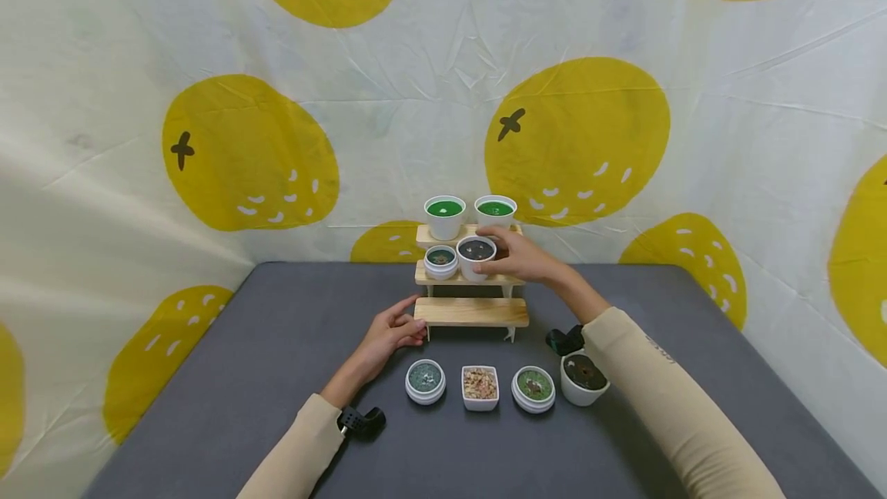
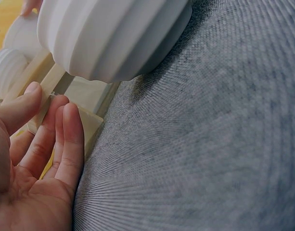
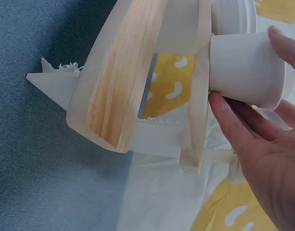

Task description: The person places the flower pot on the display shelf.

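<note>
The right hand [image 1: 523, 256] has its grip around the white cup [image 1: 476, 252] on the middle shelf [image 1: 506, 281], just beside the small pot [image 1: 440, 262]. The left hand [image 1: 386, 336], grip relaxed, touches the bottom shelf [image 1: 471, 313] at its left edge; surface [image 1: 312, 322] spreads beyond both shelf ends.

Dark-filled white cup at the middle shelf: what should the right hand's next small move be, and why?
Probably ease the right hand's grip and let the dark-filled white cup stand: it looks upright, its base appears to meet the middle shelf in the right wrist view, and the left hand is at the left end of the bottom shelf.
</note>
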`<state>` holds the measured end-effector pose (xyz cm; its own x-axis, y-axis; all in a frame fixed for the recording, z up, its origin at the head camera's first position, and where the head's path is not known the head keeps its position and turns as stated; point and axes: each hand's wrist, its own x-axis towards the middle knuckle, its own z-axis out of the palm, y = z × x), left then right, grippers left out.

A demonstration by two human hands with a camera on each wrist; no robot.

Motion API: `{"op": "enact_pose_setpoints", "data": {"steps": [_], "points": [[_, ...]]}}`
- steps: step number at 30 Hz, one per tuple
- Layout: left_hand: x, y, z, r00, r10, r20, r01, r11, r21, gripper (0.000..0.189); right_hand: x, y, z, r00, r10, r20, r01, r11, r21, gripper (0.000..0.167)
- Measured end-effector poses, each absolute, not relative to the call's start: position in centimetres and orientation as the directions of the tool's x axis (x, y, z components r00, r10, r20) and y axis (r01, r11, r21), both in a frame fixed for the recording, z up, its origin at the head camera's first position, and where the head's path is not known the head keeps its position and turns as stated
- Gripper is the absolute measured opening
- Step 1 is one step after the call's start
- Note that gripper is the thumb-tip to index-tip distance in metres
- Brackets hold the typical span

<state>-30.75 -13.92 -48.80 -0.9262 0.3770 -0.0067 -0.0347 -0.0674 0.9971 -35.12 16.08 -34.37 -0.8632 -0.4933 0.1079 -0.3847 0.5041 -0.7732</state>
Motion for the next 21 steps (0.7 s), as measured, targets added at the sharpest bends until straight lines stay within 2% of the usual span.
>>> {"op": "enact_pose_setpoints", "data": {"steps": [21], "points": [[-30.98, -13.69, -48.96, -0.934, 0.357, -0.005, -0.024, -0.05, 0.998, 0.069, -35.55, 16.21, -34.66, -0.848, -0.517, 0.114, -0.411, 0.508, -0.757, 0.075]]}}
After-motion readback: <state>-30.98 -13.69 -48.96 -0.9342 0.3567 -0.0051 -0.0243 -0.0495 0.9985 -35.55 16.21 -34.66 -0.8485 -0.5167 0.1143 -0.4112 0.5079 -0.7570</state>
